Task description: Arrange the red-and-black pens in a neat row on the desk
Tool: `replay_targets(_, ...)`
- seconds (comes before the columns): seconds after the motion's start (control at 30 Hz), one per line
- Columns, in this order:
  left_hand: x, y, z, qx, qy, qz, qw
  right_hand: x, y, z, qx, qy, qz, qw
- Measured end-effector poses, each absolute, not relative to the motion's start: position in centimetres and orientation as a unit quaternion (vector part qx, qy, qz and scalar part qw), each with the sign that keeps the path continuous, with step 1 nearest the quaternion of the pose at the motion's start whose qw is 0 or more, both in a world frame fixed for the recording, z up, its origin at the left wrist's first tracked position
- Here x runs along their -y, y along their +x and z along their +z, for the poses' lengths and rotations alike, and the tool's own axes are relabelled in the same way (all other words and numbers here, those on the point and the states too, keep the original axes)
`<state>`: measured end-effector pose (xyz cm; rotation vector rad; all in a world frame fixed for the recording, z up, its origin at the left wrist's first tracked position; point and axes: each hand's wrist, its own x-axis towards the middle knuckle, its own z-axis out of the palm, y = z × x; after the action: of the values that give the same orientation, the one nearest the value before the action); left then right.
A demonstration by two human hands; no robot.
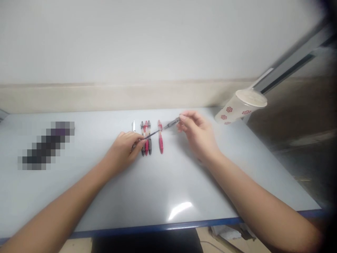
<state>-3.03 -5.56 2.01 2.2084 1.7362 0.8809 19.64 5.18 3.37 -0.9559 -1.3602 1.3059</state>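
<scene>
- A white laminate table with a blue edge runs across the bottom of the view, with a glare patch on its top.
- The left hand rests low over the table, its fingers curled together around the near end of a slim dark pen; that end is hidden inside the grip.
- The right hand is raised, its thumb and forefinger pressed together in a pinch on the thicker grey far end of the same pen, which spans the gap between the hands.
- The pen lies across, and above, a row of pens: a black pen, a red pen and a grey pen side by side, touching.
- A red pen lies apart, just right of them.
- A silver-tipped pen sits partly behind the left hand.
- Further left is a pixelated patch, unreadable.
- A paper cup with red flowers stands tilted at the far right corner, before a pale wall.
</scene>
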Motion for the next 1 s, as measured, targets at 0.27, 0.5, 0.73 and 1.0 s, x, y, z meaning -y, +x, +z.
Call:
replay_targets(0.27, 5.5, -3.0, 1.8, -0.579, 0.754, 0.293, 0.101, -4.4, 19.3, 3.6, 0.566, -0.387, 0.559, 0.466)
replay_targets(0.5, 5.6, -3.1, 1.9, -0.578, 0.754, 0.293, 0.103, -4.4, 19.1, 3.0, 0.554, -0.363, 0.609, 0.437)
replay_targets(0.73, 5.9, -2.6, 2.2, -0.585, 0.738, 0.300, 0.152, -4.1, 19.1, 3.3, 0.608, -0.335, 0.612, 0.379)
replay_targets(1.0, 6.0, -2.5, 2.5, -0.590, 0.713, 0.343, 0.162, -4.2, 19.8, 4.7, 0.680, -0.315, 0.581, 0.318)
